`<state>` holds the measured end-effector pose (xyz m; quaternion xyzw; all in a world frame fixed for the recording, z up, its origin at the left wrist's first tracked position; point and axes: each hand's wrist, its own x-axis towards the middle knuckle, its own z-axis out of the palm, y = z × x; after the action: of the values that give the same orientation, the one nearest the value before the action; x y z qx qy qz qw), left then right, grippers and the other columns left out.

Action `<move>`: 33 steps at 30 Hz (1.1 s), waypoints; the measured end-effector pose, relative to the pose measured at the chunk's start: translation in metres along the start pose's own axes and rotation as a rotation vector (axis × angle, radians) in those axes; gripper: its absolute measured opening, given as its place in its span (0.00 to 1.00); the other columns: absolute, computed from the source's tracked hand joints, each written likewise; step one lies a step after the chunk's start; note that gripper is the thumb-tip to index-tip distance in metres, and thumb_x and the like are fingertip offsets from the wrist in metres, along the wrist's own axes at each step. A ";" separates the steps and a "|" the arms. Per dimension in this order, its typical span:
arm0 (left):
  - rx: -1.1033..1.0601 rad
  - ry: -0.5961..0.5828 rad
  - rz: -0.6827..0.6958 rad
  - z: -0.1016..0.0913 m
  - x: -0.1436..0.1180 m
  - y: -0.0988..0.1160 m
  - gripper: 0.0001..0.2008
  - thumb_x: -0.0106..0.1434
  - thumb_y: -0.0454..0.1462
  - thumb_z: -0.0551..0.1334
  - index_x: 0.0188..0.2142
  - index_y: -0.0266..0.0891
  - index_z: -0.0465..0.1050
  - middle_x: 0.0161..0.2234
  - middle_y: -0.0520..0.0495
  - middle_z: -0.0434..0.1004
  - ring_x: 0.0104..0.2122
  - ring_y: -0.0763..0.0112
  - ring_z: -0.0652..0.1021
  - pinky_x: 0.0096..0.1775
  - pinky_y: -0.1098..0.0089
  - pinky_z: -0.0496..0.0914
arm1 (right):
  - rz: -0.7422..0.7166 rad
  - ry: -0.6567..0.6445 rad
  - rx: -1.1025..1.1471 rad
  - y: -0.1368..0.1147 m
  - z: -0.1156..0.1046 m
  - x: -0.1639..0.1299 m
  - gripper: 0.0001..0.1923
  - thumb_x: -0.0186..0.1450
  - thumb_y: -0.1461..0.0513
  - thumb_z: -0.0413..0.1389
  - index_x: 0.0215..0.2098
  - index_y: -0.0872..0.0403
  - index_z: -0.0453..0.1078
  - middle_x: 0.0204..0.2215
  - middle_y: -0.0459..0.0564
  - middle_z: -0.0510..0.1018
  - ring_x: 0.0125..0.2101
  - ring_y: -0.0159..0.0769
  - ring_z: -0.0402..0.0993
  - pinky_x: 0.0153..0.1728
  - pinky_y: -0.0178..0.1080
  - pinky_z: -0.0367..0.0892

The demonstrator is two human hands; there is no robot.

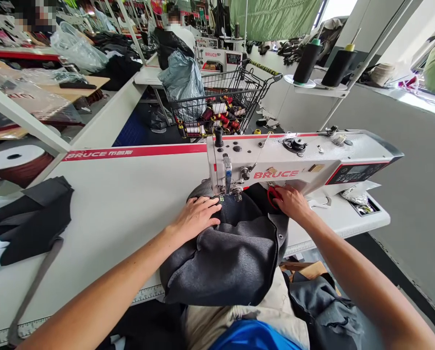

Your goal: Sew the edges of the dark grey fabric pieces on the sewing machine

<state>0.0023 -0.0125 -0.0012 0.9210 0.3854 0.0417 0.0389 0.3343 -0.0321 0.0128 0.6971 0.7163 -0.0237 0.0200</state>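
A dark grey garment piece (228, 262) is bunched under the head of a white sewing machine (304, 160) and hangs over the table's front edge towards my lap. Its right side carries a small metal eyelet. My left hand (197, 216) lies flat on the cloth, fingers stretched out, just left of the needle area. Under the machine's arm, my right hand (292, 201) is closed around the red handles of scissors (273, 195). Their blades are mostly hidden behind the hand and the cloth.
Black cut pieces (44, 214) and a grey strap (38, 287) lie on the table's left. Black thread cones (307, 63) stand on a rack at right. Behind the table is a wire cart (235, 87) with spools; a person (181, 31) sits beyond it.
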 end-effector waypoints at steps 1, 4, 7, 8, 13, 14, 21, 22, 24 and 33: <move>-0.001 0.001 -0.003 0.001 0.000 0.000 0.18 0.66 0.48 0.57 0.51 0.47 0.73 0.58 0.47 0.69 0.55 0.57 0.70 0.53 0.56 0.65 | 0.003 -0.030 -0.010 0.003 0.001 0.004 0.17 0.66 0.58 0.53 0.51 0.54 0.68 0.44 0.56 0.75 0.44 0.44 0.73 0.43 0.40 0.66; 0.001 0.007 -0.005 0.004 -0.001 -0.001 0.19 0.66 0.49 0.56 0.52 0.47 0.72 0.58 0.46 0.69 0.56 0.58 0.69 0.54 0.57 0.64 | 0.012 -0.050 -0.031 0.006 0.002 0.012 0.21 0.63 0.59 0.55 0.53 0.57 0.65 0.40 0.55 0.77 0.42 0.45 0.75 0.40 0.39 0.66; 0.009 0.006 -0.004 0.006 -0.002 -0.002 0.19 0.66 0.49 0.57 0.53 0.46 0.72 0.58 0.47 0.69 0.56 0.58 0.69 0.54 0.57 0.64 | 0.031 -0.043 -0.071 0.004 -0.002 0.016 0.21 0.64 0.60 0.53 0.54 0.59 0.64 0.39 0.57 0.77 0.40 0.46 0.75 0.39 0.40 0.67; 0.011 0.001 -0.004 0.006 -0.002 -0.003 0.19 0.66 0.49 0.57 0.53 0.46 0.71 0.58 0.47 0.69 0.56 0.58 0.69 0.54 0.57 0.64 | 0.028 -0.035 -0.088 0.004 -0.004 0.016 0.20 0.65 0.60 0.52 0.54 0.58 0.63 0.40 0.57 0.77 0.41 0.46 0.75 0.39 0.40 0.67; 0.007 0.002 -0.012 0.004 -0.002 -0.001 0.19 0.67 0.49 0.56 0.53 0.46 0.71 0.58 0.47 0.69 0.56 0.58 0.69 0.54 0.57 0.64 | -0.035 -0.023 -0.184 0.000 -0.014 0.008 0.18 0.67 0.65 0.48 0.54 0.54 0.65 0.48 0.60 0.71 0.43 0.47 0.73 0.40 0.42 0.68; 0.001 0.007 -0.014 0.004 -0.002 0.000 0.19 0.67 0.49 0.55 0.53 0.47 0.72 0.58 0.47 0.69 0.56 0.59 0.69 0.55 0.57 0.64 | -0.049 -0.027 -0.202 -0.001 -0.014 0.004 0.18 0.66 0.67 0.48 0.54 0.54 0.65 0.49 0.61 0.70 0.44 0.47 0.72 0.40 0.43 0.68; -0.040 -0.007 -0.021 0.006 -0.001 -0.005 0.20 0.67 0.49 0.55 0.53 0.47 0.71 0.59 0.47 0.68 0.57 0.58 0.69 0.56 0.56 0.64 | -0.106 -0.016 -0.242 0.005 -0.016 -0.017 0.22 0.68 0.69 0.46 0.58 0.49 0.65 0.52 0.59 0.66 0.50 0.48 0.67 0.44 0.43 0.68; -0.054 -0.019 -0.024 0.003 0.000 -0.007 0.20 0.67 0.49 0.55 0.53 0.46 0.71 0.59 0.47 0.68 0.57 0.57 0.69 0.56 0.56 0.64 | -0.114 -0.017 -0.223 0.008 -0.016 -0.018 0.22 0.68 0.69 0.47 0.58 0.48 0.65 0.52 0.58 0.66 0.51 0.47 0.67 0.45 0.43 0.68; -0.103 -0.044 -0.039 -0.008 0.002 -0.004 0.21 0.67 0.49 0.55 0.53 0.43 0.72 0.58 0.45 0.70 0.56 0.57 0.70 0.55 0.57 0.65 | -0.132 -0.026 -0.189 0.012 -0.019 -0.018 0.22 0.68 0.69 0.48 0.58 0.48 0.65 0.51 0.57 0.68 0.51 0.45 0.67 0.46 0.41 0.68; -0.228 0.087 0.132 -0.046 0.023 0.157 0.35 0.59 0.53 0.61 0.61 0.40 0.59 0.64 0.36 0.57 0.56 0.42 0.68 0.51 0.52 0.70 | -0.128 -0.065 -0.234 0.011 -0.029 -0.011 0.19 0.68 0.67 0.47 0.55 0.50 0.67 0.47 0.57 0.70 0.47 0.47 0.71 0.42 0.43 0.69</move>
<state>0.1242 -0.1046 0.0616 0.9312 0.3182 0.1278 0.1237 0.3455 -0.0408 0.0428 0.6417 0.7563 0.0361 0.1227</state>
